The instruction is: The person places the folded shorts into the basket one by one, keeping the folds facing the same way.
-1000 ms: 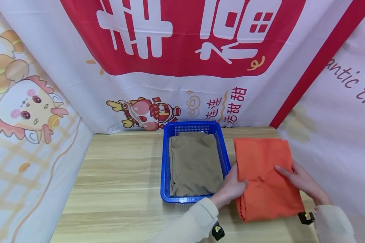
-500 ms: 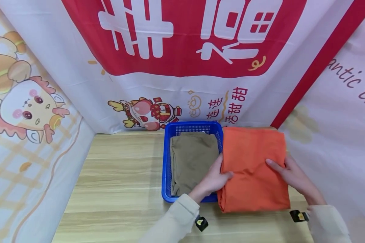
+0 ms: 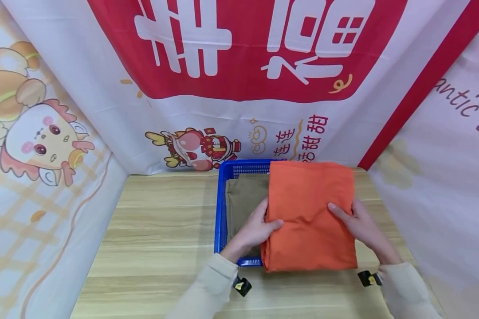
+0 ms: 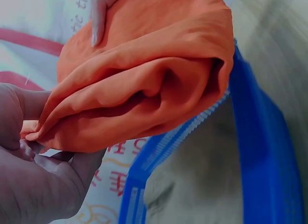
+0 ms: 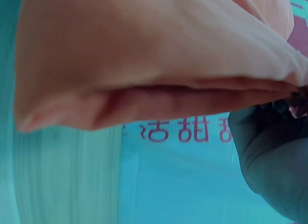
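Note:
A folded orange cloth (image 3: 309, 217), several layers thick, is held up between both hands, over the right part of a blue plastic basket (image 3: 219, 212). My left hand (image 3: 257, 228) grips its left edge with the thumb on top; in the left wrist view the fingers go beneath the layers. On the opposite edge, my right hand (image 3: 359, 223) pinches the cloth, thumb on top and fingers underneath. Inside the basket lies a folded olive-brown cloth (image 3: 243, 199), its right part hidden by the orange one. The basket's right side is covered too.
The basket stands on a light wood-grain table (image 3: 163, 230), close to the back wall. White printed fabric (image 3: 175, 115) with a red panel hangs behind, and more printed sheets hang on the left and right sides.
Both hands have carried the orange cloth leftward, from beside the basket to above its right part. The basket and the olive-brown cloth have stayed in place.

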Available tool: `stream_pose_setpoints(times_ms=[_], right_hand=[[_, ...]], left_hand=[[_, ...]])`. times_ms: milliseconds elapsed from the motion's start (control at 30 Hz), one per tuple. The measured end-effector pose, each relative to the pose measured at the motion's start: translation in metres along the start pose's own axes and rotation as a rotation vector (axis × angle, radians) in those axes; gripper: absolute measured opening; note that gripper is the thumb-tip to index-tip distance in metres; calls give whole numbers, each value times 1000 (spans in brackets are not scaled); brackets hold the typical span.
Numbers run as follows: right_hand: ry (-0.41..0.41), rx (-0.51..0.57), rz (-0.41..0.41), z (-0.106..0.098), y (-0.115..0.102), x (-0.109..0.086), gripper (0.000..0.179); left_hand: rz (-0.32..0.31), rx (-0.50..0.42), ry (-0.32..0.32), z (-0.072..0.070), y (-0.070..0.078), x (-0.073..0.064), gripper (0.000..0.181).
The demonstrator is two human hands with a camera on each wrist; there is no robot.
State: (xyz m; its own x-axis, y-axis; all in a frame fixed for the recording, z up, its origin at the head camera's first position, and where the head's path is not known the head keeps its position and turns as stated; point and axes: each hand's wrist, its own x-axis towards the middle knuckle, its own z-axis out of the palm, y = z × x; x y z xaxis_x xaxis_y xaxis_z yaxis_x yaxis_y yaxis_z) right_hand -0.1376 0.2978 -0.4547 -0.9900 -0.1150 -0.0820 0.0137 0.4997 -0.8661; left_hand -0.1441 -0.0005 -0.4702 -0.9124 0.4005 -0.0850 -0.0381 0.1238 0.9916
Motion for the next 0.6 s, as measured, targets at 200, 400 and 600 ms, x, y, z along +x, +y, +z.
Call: stream_pose_setpoints(times_ms=[200,400,600], right_hand=[[3,46,-44,18,-13,12,62],[-23,65,-49,37,-25,29,66],[-52,105,-33,52,-36,44,69]], left_hand=[[-1,34,-5,-25,3,-5,71],[-36,19,0,-48,6,-8,70],[-56,12,36,-68,5,-7,70]])
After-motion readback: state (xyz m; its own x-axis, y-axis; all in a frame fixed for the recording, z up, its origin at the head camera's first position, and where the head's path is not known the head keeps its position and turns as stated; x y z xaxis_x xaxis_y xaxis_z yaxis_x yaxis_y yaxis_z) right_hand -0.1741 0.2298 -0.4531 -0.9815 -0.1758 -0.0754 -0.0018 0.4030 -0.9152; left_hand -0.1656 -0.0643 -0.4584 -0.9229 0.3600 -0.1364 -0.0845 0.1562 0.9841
